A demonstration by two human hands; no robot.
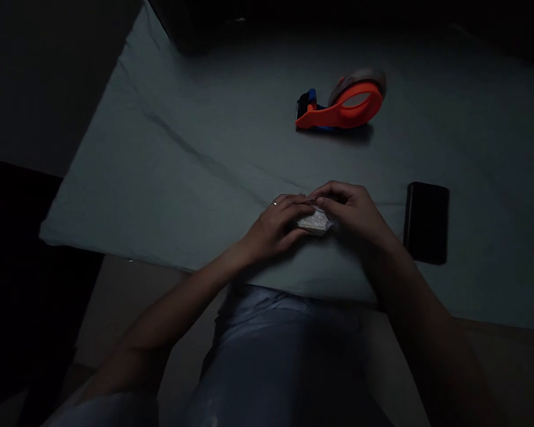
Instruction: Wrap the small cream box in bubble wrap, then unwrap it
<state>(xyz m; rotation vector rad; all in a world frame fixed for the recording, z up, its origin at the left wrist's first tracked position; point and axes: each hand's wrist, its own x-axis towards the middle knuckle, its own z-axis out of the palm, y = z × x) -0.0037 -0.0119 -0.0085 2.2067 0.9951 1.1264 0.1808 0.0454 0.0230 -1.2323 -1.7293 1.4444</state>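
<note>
A small, pale package in shiny, bubbly clear wrap (314, 221) lies on the cloth-covered table near its front edge. My left hand (281, 224) is closed around the package's left side, with a ring on one finger. From the right, my right hand (350, 209) pinches at the package's upper edge, thumb and fingertips pressed together there. Part of the package is hidden under my fingers, and the dim light keeps its contents from showing.
Beyond my hands stands an orange and blue tape dispenser (353, 110) with a roll of tape on it. A black phone-like slab (426, 222) lies right of my right forearm. The pale green cloth (169, 178) has creases and hangs at the table's front edge.
</note>
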